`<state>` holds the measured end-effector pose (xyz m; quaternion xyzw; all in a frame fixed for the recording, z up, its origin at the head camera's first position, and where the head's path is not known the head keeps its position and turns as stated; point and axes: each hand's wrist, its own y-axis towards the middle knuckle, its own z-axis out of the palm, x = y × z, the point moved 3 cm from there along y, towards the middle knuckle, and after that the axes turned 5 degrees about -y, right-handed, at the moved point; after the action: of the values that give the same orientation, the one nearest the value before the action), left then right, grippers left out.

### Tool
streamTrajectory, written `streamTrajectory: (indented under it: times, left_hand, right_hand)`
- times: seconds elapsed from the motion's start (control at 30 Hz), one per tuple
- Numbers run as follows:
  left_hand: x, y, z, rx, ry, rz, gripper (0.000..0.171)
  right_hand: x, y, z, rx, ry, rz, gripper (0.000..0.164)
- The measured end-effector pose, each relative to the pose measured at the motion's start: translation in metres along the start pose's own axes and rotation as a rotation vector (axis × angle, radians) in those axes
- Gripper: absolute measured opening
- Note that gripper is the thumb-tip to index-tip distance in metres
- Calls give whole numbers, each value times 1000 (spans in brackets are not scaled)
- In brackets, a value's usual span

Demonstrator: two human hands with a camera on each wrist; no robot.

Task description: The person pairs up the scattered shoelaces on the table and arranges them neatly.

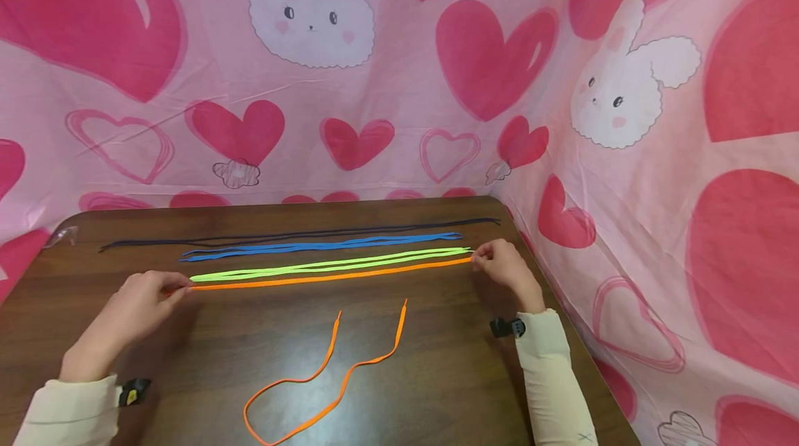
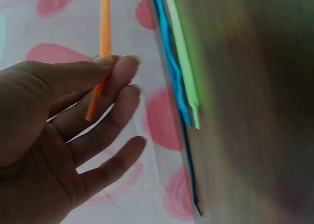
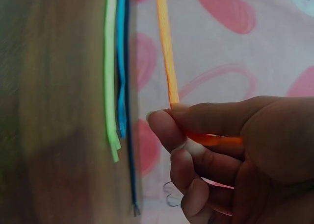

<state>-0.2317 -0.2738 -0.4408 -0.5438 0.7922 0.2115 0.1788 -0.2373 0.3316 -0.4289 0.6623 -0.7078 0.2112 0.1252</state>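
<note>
An orange shoelace [image 1: 331,277] is stretched straight between both hands, raised above the table in the wrist views. My left hand [image 1: 140,300] pinches it near one end between thumb and index finger, and its tip [image 2: 91,109] sticks out below the thumb. At the other end my right hand [image 1: 504,267] pinches the lace, a short tail [image 3: 223,140] running back under the thumb. Just beyond lie yellow-green laces [image 1: 324,265], then blue laces [image 1: 324,245] and dark navy laces [image 1: 299,232], roughly parallel. A second orange shoelace [image 1: 342,390] lies in a loose loop nearer the body.
The brown wooden table [image 1: 437,376] has rounded far corners. Pink fabric [image 1: 399,85] with hearts and rabbits hangs behind it and along the right side. A small clear plastic piece [image 1: 62,236] lies at the far left corner.
</note>
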Motion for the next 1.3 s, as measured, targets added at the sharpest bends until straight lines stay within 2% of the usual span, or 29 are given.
streamTrajectory:
  times: [0.17, 0.33, 0.53, 0.67, 0.77, 0.9, 1.13, 1.3]
  left_hand:
    - [9, -4, -1, -44, 17, -12, 7]
    - [15, -5, -1, -75, 19, 0, 4]
    - [26, -3, 1, 28, 22, -22, 4]
    - [32, -1, 5, 99, 23, -50, 3]
    - [35, -1, 7, 124, 35, -86, 6]
    - [38, 0, 8, 129, 42, -119, 10]
    - [43, 7, 10, 121, 41, -72, 5]
    - [48, 7, 12, 126, 52, -81, 4]
  right_hand:
    - [-10, 5, 5, -33, -9, 43, 15]
    - [-23, 9, 7, -115, -45, 130, 20]
    - [-30, 14, 14, -111, -29, 155, 17]
    - [-32, 17, 17, -116, -63, 158, 16]
    - [-34, 19, 19, -131, -97, 185, 20]
    - [-37, 23, 21, -130, -119, 216, 24]
    - [-38, 27, 27, -104, -95, 183, 20]
    - [-40, 29, 31, -83, -64, 163, 14]
